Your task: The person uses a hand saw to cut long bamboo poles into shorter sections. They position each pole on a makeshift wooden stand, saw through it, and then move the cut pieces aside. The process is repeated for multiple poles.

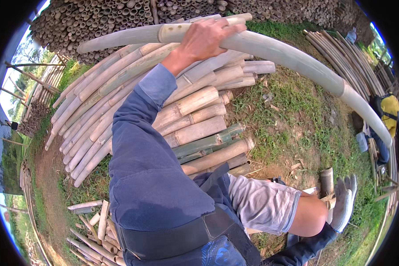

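Item: long pale bamboo pole, above the bamboo pile; my left hand clasps it for balance; right hand unseen.

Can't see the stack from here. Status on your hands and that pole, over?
Left hand clamped on long pale bamboo pole, held above the bamboo pile. Right hand gloved, low beside a short bamboo stub, grip unclear. Nothing blocking the pole.

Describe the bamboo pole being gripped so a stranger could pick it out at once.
Start at the big heap of cut bamboo poles lying on the grass. Across its top runs one long pale pole, gripped by the left hand near a joint. Unlike its neighbours, it is raised above the heap, smooth and whitish, and sweeps right across the view toward the lower right.
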The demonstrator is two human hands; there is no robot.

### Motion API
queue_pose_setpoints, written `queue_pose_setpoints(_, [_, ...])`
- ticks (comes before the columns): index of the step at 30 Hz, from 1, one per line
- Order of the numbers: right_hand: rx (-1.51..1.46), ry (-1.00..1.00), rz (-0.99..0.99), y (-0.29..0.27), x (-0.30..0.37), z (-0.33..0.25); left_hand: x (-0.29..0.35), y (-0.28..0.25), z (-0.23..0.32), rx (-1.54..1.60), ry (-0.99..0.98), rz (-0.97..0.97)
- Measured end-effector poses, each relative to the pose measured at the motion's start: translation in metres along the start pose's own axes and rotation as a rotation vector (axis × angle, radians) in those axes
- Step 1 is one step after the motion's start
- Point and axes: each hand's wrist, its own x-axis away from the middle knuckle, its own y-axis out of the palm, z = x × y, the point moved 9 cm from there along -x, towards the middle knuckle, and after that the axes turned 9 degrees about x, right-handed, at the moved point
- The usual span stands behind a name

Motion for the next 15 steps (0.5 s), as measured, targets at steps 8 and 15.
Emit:
queue_pose_setpoints(8, [-0.405, 0.389, 0.314, -0.094, 0.074, 0.208, 0.185, -0.086, -0.242, -0.420, -0.450, -0.279])
queue_pose_setpoints(15, [-0.552, 0.527, 0.640, -0.191, 0.168, 0.281, 0.353, -0.112, -0.333, -0.891, -0.744, -0.594])
